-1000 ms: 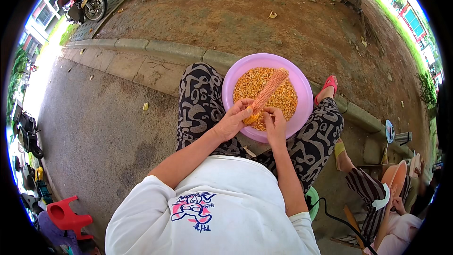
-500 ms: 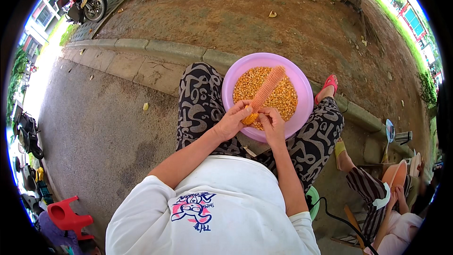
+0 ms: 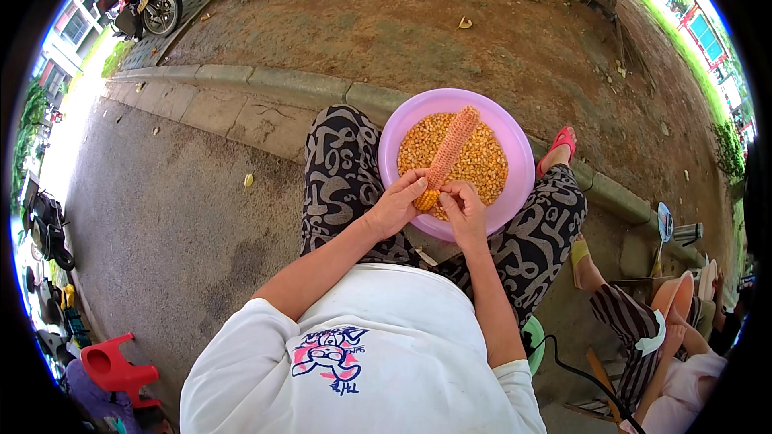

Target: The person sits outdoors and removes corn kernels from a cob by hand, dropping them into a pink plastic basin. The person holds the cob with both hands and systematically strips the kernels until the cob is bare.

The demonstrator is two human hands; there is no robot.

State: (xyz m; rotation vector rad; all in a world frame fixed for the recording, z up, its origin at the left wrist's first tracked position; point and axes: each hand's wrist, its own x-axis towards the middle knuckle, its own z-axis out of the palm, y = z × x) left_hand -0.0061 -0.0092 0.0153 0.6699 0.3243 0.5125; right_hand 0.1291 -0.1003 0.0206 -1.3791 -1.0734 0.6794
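A corn cob [image 3: 453,145] is held tilted over a round pink basin, its long upper part bare of kernels and its near end yellow with kernels still on it. My left hand [image 3: 400,202] is closed round the cob's near end from the left. Pressed against that same end, my right hand [image 3: 464,207] has its thumb and fingers bent on the yellow kernels. Loose corn kernels [image 3: 488,167] cover the bottom of the pink basin [image 3: 523,181], which sits between my knees.
A concrete curb [image 3: 305,88] runs behind the basin, with bare earth past it. On the right sits another person, hands [image 3: 674,337] near an orange basin [image 3: 674,293]. A red plastic stool [image 3: 119,370] stands at lower left; a motorcycle [image 3: 145,4] is parked at far left.
The cob has turned slightly, its upper end shifting a little left and nearer upright. Both hands stay almost in place on its near end. The other person's hands have moved slightly.
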